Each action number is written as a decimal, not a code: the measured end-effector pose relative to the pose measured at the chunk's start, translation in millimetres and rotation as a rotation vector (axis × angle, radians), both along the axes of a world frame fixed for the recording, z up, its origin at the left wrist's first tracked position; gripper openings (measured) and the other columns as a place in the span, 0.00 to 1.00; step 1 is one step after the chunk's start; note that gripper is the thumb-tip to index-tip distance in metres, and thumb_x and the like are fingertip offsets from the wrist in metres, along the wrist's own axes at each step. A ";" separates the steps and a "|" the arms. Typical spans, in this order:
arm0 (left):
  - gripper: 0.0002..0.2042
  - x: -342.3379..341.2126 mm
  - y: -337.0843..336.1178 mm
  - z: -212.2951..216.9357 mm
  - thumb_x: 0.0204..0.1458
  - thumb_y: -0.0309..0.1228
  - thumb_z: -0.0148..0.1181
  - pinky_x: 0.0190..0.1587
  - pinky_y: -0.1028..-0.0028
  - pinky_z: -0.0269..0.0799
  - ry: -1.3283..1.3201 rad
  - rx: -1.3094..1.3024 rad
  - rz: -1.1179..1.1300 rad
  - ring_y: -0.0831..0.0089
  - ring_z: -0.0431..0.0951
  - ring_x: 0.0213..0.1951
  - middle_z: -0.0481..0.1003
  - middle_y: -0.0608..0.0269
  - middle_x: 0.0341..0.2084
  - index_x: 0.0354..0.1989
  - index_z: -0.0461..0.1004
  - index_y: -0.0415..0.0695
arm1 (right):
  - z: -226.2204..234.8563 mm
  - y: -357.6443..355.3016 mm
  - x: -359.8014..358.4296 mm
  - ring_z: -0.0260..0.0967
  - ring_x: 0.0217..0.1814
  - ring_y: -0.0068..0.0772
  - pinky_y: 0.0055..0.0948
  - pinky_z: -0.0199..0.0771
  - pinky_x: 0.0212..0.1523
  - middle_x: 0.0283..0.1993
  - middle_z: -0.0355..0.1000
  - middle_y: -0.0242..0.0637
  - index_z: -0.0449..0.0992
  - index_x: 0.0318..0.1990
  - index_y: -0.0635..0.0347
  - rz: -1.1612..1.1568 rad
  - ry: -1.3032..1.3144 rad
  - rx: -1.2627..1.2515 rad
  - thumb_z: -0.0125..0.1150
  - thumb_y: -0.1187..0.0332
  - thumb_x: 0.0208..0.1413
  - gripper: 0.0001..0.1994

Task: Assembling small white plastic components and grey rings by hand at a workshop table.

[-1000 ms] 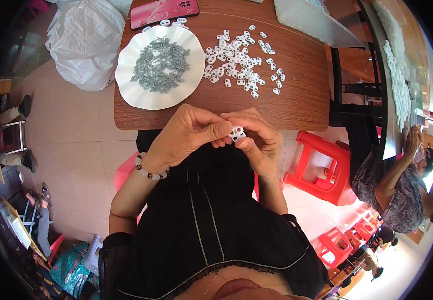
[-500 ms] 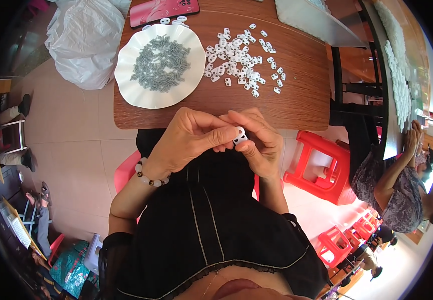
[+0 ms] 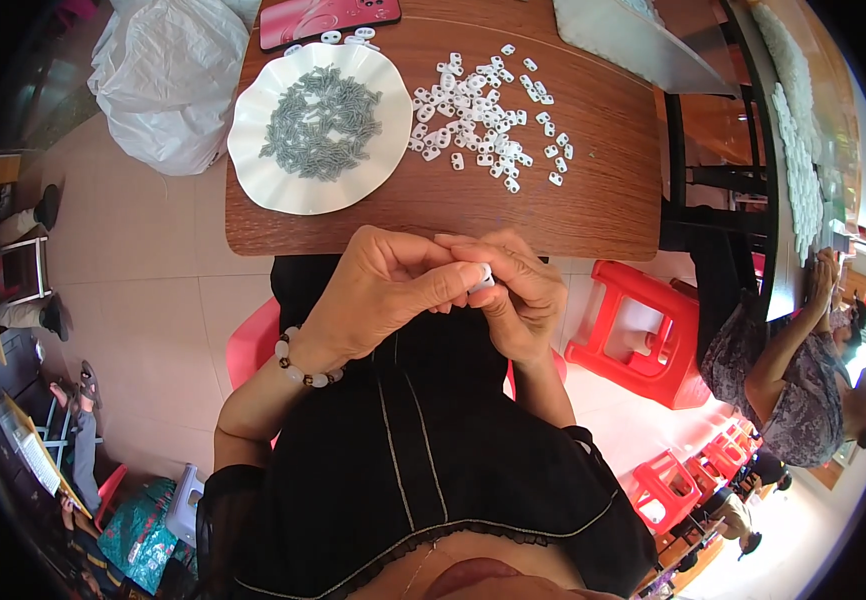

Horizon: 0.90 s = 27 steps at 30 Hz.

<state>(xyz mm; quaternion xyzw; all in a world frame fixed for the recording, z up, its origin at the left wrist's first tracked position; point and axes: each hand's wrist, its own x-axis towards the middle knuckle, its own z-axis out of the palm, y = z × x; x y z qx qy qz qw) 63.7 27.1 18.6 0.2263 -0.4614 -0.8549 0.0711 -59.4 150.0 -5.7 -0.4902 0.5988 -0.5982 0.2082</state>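
Observation:
Just off the table's near edge, both hands meet over my lap around a small white plastic piece with holes (image 3: 483, 284). My left hand (image 3: 383, 295) pinches it from the left, its thumb lying across the top. From the other side, the bent fingers and thumb of my right hand (image 3: 521, 295) grip the same piece. My fingers cover most of it. Beyond them stands a white wavy-rimmed plate (image 3: 247, 130) with a heap of small grey springs (image 3: 321, 122). Many loose white two-holed pieces (image 3: 473, 112) lie scattered to the right of the plate.
The brown wooden table (image 3: 593, 200) also bears a pink phone (image 3: 328, 20) and a whitish tray (image 3: 633, 45) at the back. A white plastic bag (image 3: 168, 85) is left of it. A red stool (image 3: 633, 335) and a seated person (image 3: 783, 390) are at right.
My left thumb has slid over the white piece, so its holes are now mostly covered. The piece has turned and both hands have shifted slightly. The plate and scattered pieces stay put.

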 end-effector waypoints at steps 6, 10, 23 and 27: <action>0.09 0.1 0.1 -0.8 0.52 0.30 0.62 0.27 0.84 0.67 -0.006 0.005 0.001 0.85 0.71 0.24 0.76 0.65 0.20 0.31 0.80 0.35 | -0.3 -0.2 -0.6 0.70 0.36 0.31 0.28 0.70 0.39 0.41 0.78 0.41 0.77 0.45 0.66 0.008 0.005 0.001 0.61 0.62 0.54 0.17; 0.09 0.0 0.3 -0.9 0.52 0.30 0.62 0.27 0.84 0.67 -0.010 0.024 0.002 0.85 0.71 0.24 0.75 0.65 0.20 0.31 0.80 0.35 | -0.7 1.3 -1.2 0.70 0.36 0.30 0.26 0.70 0.38 0.40 0.78 0.41 0.78 0.44 0.66 0.018 -0.007 0.022 0.62 0.62 0.53 0.17; 0.08 1.8 5.8 3.5 0.53 0.28 0.61 0.28 0.83 0.68 -0.004 0.054 0.003 0.84 0.72 0.25 0.77 0.63 0.21 0.33 0.80 0.35 | -3.9 1.1 2.9 0.71 0.35 0.30 0.26 0.72 0.35 0.38 0.78 0.41 0.79 0.40 0.66 -0.034 -0.001 -0.051 0.61 0.60 0.54 0.16; 0.08 -0.6 6.1 3.5 0.53 0.29 0.61 0.28 0.83 0.68 -0.004 0.079 0.007 0.84 0.72 0.25 0.77 0.63 0.21 0.32 0.81 0.35 | -6.0 0.7 5.3 0.71 0.35 0.31 0.26 0.73 0.34 0.37 0.78 0.41 0.79 0.40 0.66 -0.084 0.011 -0.063 0.61 0.61 0.54 0.15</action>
